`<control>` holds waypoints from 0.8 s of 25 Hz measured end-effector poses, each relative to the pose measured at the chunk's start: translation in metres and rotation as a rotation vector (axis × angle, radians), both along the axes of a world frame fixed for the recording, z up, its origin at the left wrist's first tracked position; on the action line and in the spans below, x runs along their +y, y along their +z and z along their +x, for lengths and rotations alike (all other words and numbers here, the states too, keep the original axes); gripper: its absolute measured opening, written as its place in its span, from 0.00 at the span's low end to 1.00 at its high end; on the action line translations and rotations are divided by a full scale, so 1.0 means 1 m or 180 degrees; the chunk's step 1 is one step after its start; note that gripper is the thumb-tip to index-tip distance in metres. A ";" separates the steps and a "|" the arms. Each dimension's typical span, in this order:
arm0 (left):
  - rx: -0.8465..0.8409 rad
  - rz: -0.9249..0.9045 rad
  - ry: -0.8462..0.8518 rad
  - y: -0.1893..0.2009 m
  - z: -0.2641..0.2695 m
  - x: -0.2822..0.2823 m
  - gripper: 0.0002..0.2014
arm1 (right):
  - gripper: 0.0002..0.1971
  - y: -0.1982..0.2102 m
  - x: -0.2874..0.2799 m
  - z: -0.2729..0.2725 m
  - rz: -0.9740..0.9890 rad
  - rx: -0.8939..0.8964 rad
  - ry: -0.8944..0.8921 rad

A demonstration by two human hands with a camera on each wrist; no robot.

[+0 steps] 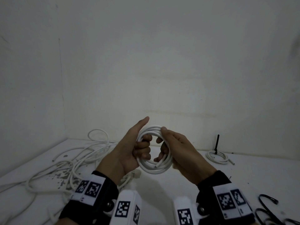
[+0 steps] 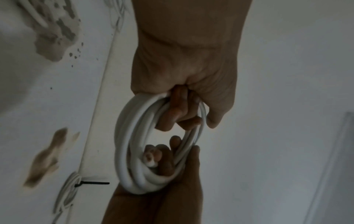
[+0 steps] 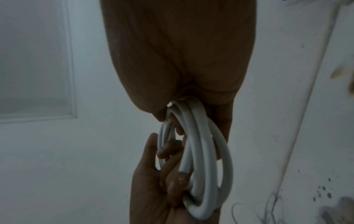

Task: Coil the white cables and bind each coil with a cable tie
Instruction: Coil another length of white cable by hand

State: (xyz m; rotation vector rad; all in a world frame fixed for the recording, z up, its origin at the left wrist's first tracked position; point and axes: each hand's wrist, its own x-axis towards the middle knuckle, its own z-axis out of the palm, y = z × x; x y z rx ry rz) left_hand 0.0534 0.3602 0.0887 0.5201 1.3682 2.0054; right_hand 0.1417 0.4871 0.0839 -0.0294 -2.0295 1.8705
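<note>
I have both hands up in front of me, clamped on one white coil (image 1: 154, 150) held above the bench (image 1: 186, 179). My left hand (image 1: 129, 151) grips the coil's left side, fingers curled through the ring, thumb sticking straight up clear of the cable. My right hand (image 1: 177, 151) holds the right side, thumb pressed on the top of the loops and fingers hooked inside. A cut cable end (image 1: 159, 164) pokes out low in the ring, near my right fingers.

From the left wrist camera the coil (image 2: 134, 144) is blurred, and I cannot count the loops. In the right wrist view the palm covers where the fingers meet the coil (image 3: 201, 166).

To my left a tangle of loose white cable (image 1: 78, 156) sprawls over the bench, partly hidden behind my left wrist. Far right lies a finished coil (image 1: 217, 156) bound by a black tie (image 1: 217, 143) with its tail standing up. More black ties (image 1: 266, 208) lie at the lower right, cut off by the frame edge. The bench is white with grey chipped patches (image 1: 65, 176); a plain pale wall (image 1: 146, 62) rises behind it.
</note>
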 end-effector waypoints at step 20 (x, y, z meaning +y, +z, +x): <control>0.0586 -0.0331 0.1037 -0.003 0.009 0.019 0.21 | 0.22 -0.009 0.007 -0.007 0.1205 0.0121 -0.0475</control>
